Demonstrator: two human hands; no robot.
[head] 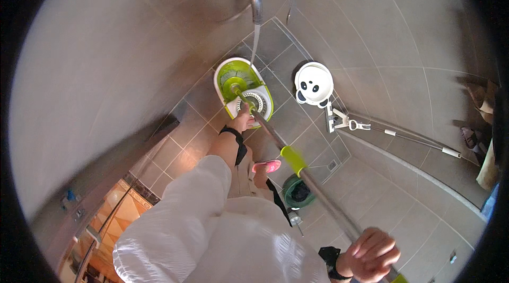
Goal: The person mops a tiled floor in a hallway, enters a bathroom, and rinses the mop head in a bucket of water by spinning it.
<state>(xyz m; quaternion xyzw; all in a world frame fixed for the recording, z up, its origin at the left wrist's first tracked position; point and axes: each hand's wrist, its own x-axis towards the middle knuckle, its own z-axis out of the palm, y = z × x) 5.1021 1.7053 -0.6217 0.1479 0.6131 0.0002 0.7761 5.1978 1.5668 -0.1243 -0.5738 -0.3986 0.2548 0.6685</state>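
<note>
A spin mop's metal handle (330, 203) with a lime green collar runs slantwise across the view. My right hand (375, 253) is closed around its upper part at the lower right. Low on the handle, by its green joint, my left hand (243, 119) grips it over the near end of the bucket. The mop's round green head (234, 85) sits in the green basin of the white-rimmed spin bucket (270, 104). Beside the head is the white slotted spinner basket (260, 99). Water (255, 42) runs from the metal spout (256, 6) into the basin.
A white panda-faced basin (321, 78) stands by the right wall. A long-handled white squeegee-like tool (342, 120) leans next to it. Near my pink shoe (272, 165) are a green bin (292, 201) and a floor drain (332, 165). A glass door's edge (107, 219) lies left.
</note>
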